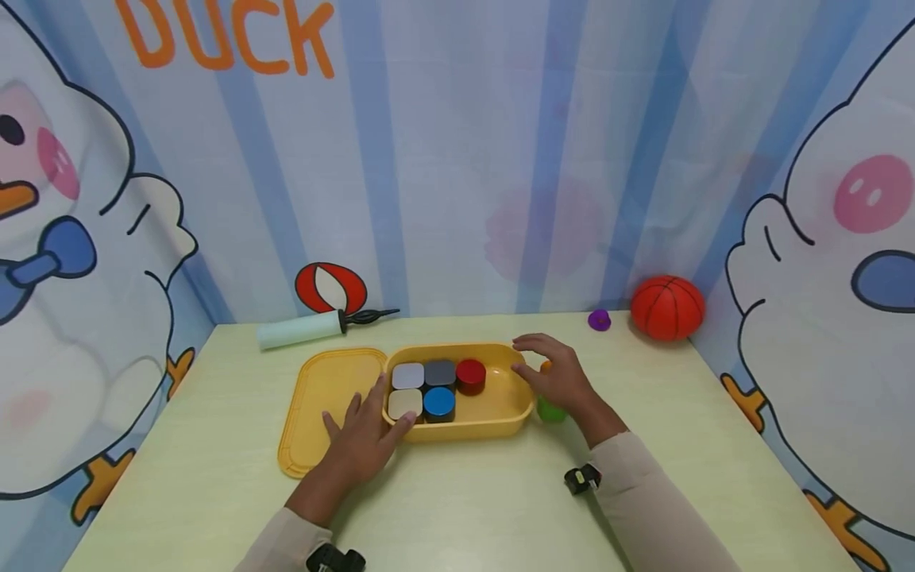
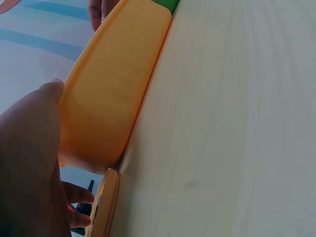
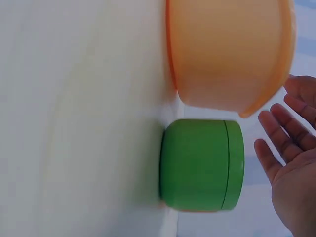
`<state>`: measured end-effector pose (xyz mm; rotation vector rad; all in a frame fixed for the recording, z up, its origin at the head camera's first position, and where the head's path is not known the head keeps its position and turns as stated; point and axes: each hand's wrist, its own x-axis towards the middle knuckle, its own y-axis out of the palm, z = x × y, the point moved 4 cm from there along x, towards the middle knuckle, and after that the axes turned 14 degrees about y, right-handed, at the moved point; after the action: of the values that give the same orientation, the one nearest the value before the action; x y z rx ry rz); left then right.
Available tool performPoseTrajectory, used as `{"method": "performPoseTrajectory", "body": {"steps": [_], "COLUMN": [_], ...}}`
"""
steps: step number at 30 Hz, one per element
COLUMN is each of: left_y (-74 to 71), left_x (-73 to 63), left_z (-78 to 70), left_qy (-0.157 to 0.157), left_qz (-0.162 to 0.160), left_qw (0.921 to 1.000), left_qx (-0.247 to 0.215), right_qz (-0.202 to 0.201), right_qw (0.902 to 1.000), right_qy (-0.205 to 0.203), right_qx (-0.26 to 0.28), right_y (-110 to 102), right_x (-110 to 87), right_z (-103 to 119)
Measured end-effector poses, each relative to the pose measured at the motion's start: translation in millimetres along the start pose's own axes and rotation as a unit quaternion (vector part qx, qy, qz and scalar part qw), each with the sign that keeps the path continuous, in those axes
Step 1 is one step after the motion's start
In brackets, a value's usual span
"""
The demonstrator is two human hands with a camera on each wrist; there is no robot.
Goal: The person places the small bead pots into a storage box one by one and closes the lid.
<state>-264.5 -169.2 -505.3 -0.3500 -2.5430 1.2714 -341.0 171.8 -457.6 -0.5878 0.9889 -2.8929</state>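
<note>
- Past the fingers of the left hand (image 1: 360, 441), toward the striped curtain (image 1: 457, 159): pale-green pump (image 1: 303, 330), lying down, with black nozzle to the right.
- Under the outer left fingers: flat yellow lid (image 1: 303, 429), partly covered by them.
- Behind the right hand (image 1: 561, 377): orange thing (image 1: 546, 366), too hidden to name.
- Just below the right fingers: green jar (image 3: 202, 165), upright, in the way just beside the right end of the yellow box (image 1: 503, 397).
- Farther right, well apart from those fingers: small purple thing (image 1: 599, 320), then red basketball (image 1: 667, 308).
- Left fingers: spread, nearly straight, gripping nothing; index and thumb at the box's left rim.
- Between both sets of fingers: the box, on the pale table (image 1: 457, 492).
- Inside, nearest the left fingers: white piece (image 1: 408, 375) and beige piece (image 1: 405, 403); next, grey piece (image 1: 439, 372) and blue piece (image 1: 439, 402); then red piece (image 1: 471, 376), nearest the right fingers, with bare floor between.
- Right fingers: slightly bent, well apart from thumb, holding nothing visible; at the right rim, contact impossible to tell.
</note>
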Motion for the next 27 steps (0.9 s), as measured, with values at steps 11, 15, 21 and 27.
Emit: {"method": "performPoseTrajectory", "body": {"steps": [11,15,21,27], "left_y": [0.6,1.2,1.9,1.1], "left_x": [0.2,0.2,0.6,0.8], "left_z": [-0.6,0.3,1.2,0.6], "left_qy": [-0.002,-0.004,-0.007,-0.007], "left_qz": [0.004,0.007,0.005,0.005], "left_qw": [0.9999,0.9999,0.9999,0.9999], "left_qx": [0.011,0.013,0.011,0.009], "right_qz": [-0.003,-0.002,0.009,0.021], "right_qw": [0.9942,0.9934,0.9913,0.9861], "right_qy": [0.093,0.098,0.112,0.142], "right_qx": [0.055,0.061,0.068,0.084], "right_y": [-24.3,-29.9,-34.1,-36.5], "right_x": [-9.9,-12.7,-16.6,-19.7], "right_z": [-30.0,-41.1,-54.4,-66.1]}}
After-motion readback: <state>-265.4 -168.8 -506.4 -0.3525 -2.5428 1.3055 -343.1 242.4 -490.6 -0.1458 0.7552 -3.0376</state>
